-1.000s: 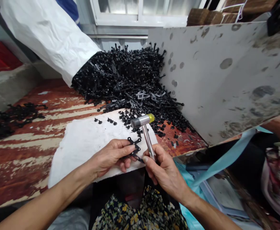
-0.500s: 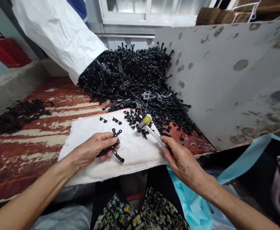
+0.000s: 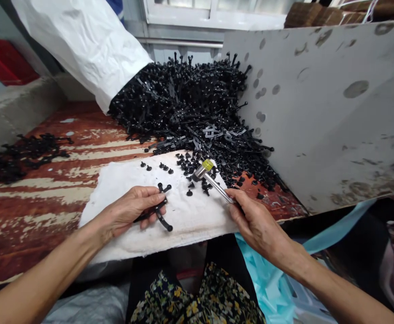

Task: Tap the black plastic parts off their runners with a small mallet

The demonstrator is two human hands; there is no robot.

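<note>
My left hand [image 3: 134,208] is closed around a black jointed part with several arms [image 3: 163,219], whose rounded ends stick out past the fingers above the white cloth [image 3: 115,177]. Gripped by its handle in my right hand [image 3: 252,213] is a small hammer [image 3: 219,189]. Its metal head carries a yellow face at the upper end and a dark one at the lower end. Below and around the hammer head, small black studs with round bases [image 3: 189,193] are scattered on the cloth.
Behind the cloth rises a big heap of black strips and studs [image 3: 190,103], spilling from a white sack [image 3: 92,49]. A grey stained board [image 3: 318,103] bounds the right side. At left, black assembled pieces [image 3: 24,155] lie on the worn red-brown tabletop [image 3: 41,198].
The view has shifted slightly. Both hands keep their hold on the black part and the hammer. A stud below the hammer head now stands clear on the cloth.
</note>
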